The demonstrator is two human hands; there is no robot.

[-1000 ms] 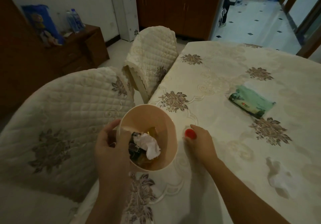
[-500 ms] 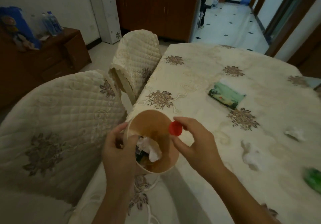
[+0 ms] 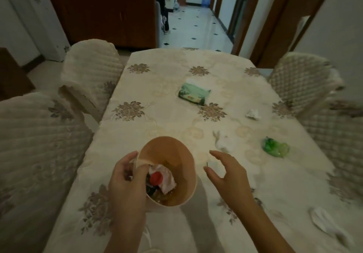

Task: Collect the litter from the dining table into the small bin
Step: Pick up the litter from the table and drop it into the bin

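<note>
My left hand (image 3: 127,182) grips the near-left rim of the small beige bin (image 3: 176,154), which is tilted toward me over the table's near edge. Inside lie a crumpled white tissue (image 3: 167,178), dark wrappers and a red bottle cap (image 3: 156,177) on top. My right hand (image 3: 225,174) hovers just right of the bin, fingers apart and empty. On the dining table (image 3: 167,127) lie a white tissue (image 3: 224,143), a crumpled green wrapper (image 3: 275,147), another white tissue (image 3: 253,113) farther right, and a white scrap (image 3: 324,221) near the right front edge.
A green tissue pack (image 3: 193,94) lies at mid-table. Quilted covered chairs stand at the left (image 3: 35,154), far left (image 3: 90,76) and right (image 3: 306,84). A wooden cabinet (image 3: 102,13) and a tiled hallway (image 3: 194,27) lie beyond the table.
My right hand carried the red cap over the bin and let it go; the cap now lies inside. The hand has drawn back to the right, and the view has swung right.
</note>
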